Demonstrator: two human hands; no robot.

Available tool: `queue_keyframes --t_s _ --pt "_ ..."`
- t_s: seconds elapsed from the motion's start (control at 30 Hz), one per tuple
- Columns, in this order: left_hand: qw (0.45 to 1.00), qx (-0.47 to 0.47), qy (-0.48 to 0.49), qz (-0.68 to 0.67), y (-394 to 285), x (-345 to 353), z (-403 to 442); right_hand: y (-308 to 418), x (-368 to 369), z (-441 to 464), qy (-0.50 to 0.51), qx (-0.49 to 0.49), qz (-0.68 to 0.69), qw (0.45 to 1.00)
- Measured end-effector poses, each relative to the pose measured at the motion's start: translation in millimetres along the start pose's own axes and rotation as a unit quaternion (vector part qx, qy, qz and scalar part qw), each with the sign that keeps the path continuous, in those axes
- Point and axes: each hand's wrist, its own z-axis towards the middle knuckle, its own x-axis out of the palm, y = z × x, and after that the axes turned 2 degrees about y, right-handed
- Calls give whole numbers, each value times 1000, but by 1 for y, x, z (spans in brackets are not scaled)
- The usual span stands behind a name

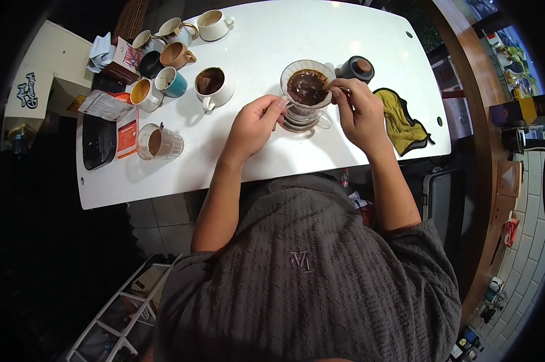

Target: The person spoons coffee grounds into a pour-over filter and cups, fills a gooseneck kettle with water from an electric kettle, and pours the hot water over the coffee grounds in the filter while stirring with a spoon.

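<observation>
A clear coffee dripper (289,67) with dark, wet coffee grounds (307,86) in it sits on a glass server (302,123) on the white table. My left hand (254,125) is closed at the dripper's near left edge, thumb and fingers pinched on its rim or handle. On the other side, my right hand (362,114) pinches a thin brown stirrer (344,89), whose end reaches over the grounds. Its tip is hard to make out. Just behind the right hand stands a dark round container (357,69).
A white mug (214,88) with dark contents stands left of the dripper. Several cups, including a teal cup (172,82), cluster farther left, near a ribbed glass (161,143) and black tray (98,142). A yellow-green cloth (401,122) lies at right.
</observation>
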Motion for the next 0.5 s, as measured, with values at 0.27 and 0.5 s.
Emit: queue_keyframes --t_s 0.27,0.5 --pt "1000 -2 0 7 1 0 0 4 -11 5 -3 9 -20 1000" --pt "1000 -6 1 -2 -4 1 -2 -5 -11 16 32 -51 -58 997"
